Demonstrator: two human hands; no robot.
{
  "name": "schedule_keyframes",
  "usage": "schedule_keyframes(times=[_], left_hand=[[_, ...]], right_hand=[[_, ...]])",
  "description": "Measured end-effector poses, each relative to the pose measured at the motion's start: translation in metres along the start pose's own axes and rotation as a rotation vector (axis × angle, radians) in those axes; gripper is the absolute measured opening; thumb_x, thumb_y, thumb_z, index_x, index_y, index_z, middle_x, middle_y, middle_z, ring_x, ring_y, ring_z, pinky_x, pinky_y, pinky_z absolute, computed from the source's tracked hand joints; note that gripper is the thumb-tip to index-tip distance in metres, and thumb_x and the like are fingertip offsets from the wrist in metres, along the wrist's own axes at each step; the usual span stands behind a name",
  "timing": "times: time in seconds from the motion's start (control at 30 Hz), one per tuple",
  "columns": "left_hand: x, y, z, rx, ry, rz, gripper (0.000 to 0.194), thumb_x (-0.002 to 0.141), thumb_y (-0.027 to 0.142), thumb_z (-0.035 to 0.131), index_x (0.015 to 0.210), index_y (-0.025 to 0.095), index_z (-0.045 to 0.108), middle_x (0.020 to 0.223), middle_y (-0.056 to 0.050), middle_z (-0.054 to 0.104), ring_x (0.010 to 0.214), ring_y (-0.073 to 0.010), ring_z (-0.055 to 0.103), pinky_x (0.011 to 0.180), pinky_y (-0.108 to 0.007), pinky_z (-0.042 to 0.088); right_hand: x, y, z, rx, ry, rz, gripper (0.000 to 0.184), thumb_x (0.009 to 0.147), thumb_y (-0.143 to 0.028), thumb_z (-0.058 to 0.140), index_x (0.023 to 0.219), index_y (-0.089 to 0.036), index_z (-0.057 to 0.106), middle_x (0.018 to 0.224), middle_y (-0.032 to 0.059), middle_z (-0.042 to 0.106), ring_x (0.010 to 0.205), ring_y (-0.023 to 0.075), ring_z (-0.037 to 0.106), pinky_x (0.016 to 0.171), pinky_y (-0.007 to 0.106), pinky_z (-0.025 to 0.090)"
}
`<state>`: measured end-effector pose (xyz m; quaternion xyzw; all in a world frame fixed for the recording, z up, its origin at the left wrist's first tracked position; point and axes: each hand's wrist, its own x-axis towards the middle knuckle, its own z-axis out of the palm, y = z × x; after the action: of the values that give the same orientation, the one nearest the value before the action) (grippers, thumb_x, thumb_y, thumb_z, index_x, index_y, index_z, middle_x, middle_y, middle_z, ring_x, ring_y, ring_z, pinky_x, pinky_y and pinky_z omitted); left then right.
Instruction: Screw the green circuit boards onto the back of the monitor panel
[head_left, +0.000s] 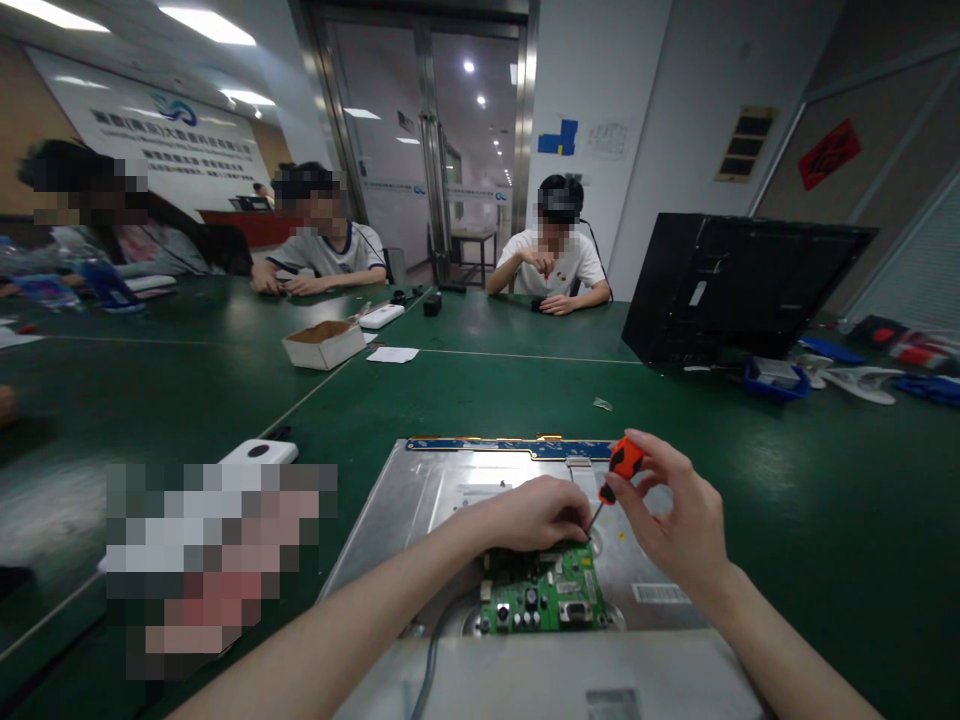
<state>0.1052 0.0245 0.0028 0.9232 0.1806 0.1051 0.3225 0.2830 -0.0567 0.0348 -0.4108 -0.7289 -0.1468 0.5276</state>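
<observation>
Right hand grips the screwdriver, can't tell if left hand holds anything, and the circuit board is probably light but fragile, so edges only imo.

Smooth, slender bare forearms taper to narrow wrists just behind the two bare, slim-fingered hands.

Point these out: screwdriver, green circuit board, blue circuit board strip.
Screwdriver (623,462): head view, on its orange-and-black handle.
Green circuit board (550,592): head view, on the middle of its component side.
Blue circuit board strip (510,446): head view, near the middle of its length.
</observation>
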Motion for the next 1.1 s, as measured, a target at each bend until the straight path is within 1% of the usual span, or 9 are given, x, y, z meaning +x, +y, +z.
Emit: schedule_keyframes(times=[0.23, 0.4, 0.8, 1.1], left_hand=[[-0.0005, 0.0011, -0.001, -0.02, -0.008, -0.007, 0.003, 0.09, 0.021, 0.071, 0.091, 0.019, 0.073, 0.083, -0.002, 0.07, 0.079, -0.0168, 0.063, 0.075, -0.025, 0.046], [-0.0013, -0.0002, -0.0009, -0.048, -0.002, -0.015, 0.006, 0.09, 0.02, 0.071, 0.095, 0.019, 0.074, 0.084, -0.001, 0.071, 0.079, -0.0159, 0.064, 0.074, -0.024, 0.047], [-0.0003, -0.0017, 0.0004, -0.054, 0.005, -0.021, 0.001, 0.087, 0.018, 0.074, 0.089, 0.018, 0.074, 0.082, -0.001, 0.071, 0.077, -0.0164, 0.064, 0.07, -0.024, 0.045], [0.0016, -0.0026, 0.0011, -0.051, 0.017, -0.019, 0.002, 0.086, 0.016, 0.074, 0.085, 0.018, 0.074, 0.082, -0.001, 0.072, 0.077, -0.0163, 0.064, 0.071, -0.023, 0.045]], right_hand=[[0.0006, -0.0015, -0.0005, -0.016, -0.005, 0.004, 0.037, 0.097, -0.027, 0.058, 0.133, -0.026, 0.049, 0.089, 0.0016, 0.072, 0.052, 0.0126, 0.064, 0.046, 0.024, 0.055], [-0.0009, -0.0006, -0.0004, -0.017, -0.022, 0.026, 0.036, 0.098, -0.028, 0.056, 0.132, -0.025, 0.049, 0.081, -0.0002, 0.071, 0.049, 0.0135, 0.064, 0.045, 0.025, 0.054], [-0.0027, 0.0006, 0.0001, 0.022, -0.059, 0.033, 0.036, 0.1, -0.028, 0.054, 0.134, -0.024, 0.045, 0.08, 0.0005, 0.07, 0.053, 0.0152, 0.068, 0.046, 0.024, 0.055], [-0.0014, -0.0006, -0.0016, 0.016, -0.041, 0.013, 0.034, 0.1, -0.028, 0.054, 0.133, -0.022, 0.046, 0.082, 0.0014, 0.069, 0.052, 0.0135, 0.066, 0.047, 0.023, 0.055]])
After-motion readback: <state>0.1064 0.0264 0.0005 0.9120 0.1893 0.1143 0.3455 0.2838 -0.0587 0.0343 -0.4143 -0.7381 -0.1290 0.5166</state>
